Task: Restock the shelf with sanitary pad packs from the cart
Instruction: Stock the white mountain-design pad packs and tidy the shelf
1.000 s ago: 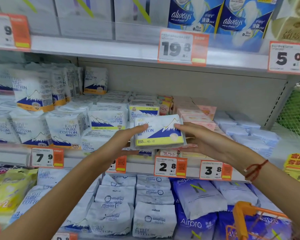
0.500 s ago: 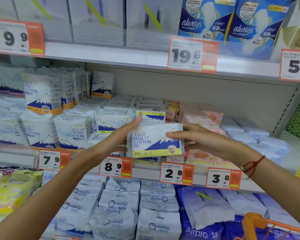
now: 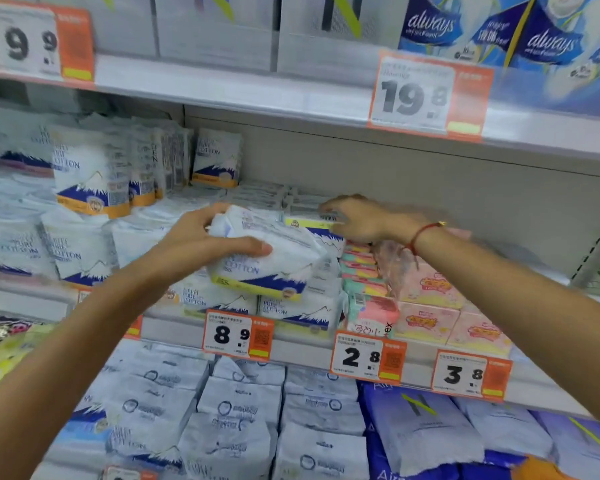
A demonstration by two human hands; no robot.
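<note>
Your left hand (image 3: 201, 244) grips a white Pure Cotton pack (image 3: 267, 258), thumb across its front, fingers wrapped over its top-left corner; pack's tilted, just above the front-row packs (image 3: 291, 310) on the middle shelf (image 3: 291, 351); your right hand (image 3: 364, 220), blurred, red string at the wrist, sits just right of that pack, palm down w/ fingers on a yellow-edged pack (image 3: 312, 225) behind it; can't tell if it's gripping; pink packs (image 3: 426, 296) lie below your right wrist.

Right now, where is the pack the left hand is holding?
In the head view, centre frame, the Pure Cotton pack is in the left hand above the 8.9 price tag, left of the pink packs.
</note>
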